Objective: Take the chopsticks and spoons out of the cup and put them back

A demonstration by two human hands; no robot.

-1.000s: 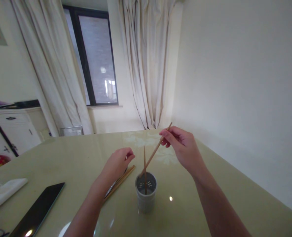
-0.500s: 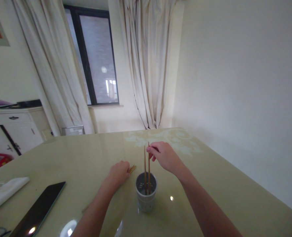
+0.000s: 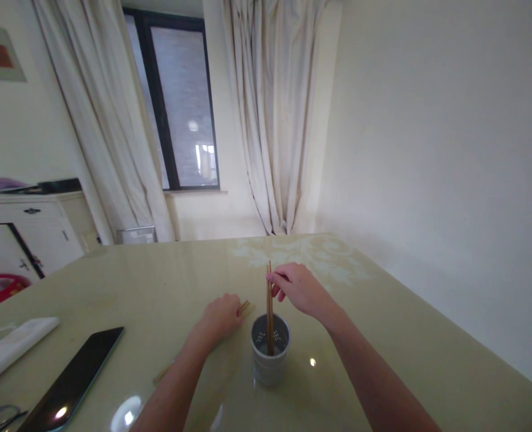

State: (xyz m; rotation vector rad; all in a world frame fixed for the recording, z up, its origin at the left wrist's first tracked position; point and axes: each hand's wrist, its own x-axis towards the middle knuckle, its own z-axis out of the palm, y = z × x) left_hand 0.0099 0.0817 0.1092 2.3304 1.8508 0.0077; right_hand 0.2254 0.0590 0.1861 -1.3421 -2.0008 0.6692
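A grey cup (image 3: pixel 270 366) with small holes inside stands upright on the glossy table. Two wooden chopsticks (image 3: pixel 270 318) stand in it, close together and nearly vertical. My right hand (image 3: pixel 292 285) pinches at their upper part; whether it grips one or both is hard to make out. Left of the cup, my left hand (image 3: pixel 223 315) is closed around more chopsticks (image 3: pixel 245 305), low over the table, with their tips poking out to the right. Their other ends are hidden beneath my left forearm, where a pale end (image 3: pixel 160 376) shows.
On the left of the table (image 3: pixel 158 288) lie a black tablet-like device (image 3: pixel 72 378), a long white object (image 3: pixel 18 348) and a dark cable or wire loop (image 3: pixel 0 417). A wall bounds the right side; curtains and a window are behind.
My right hand has brought the two chopsticks in the cup together; before, they stood slightly apart. My left hand keeps its hold. The whole view has shifted a little.
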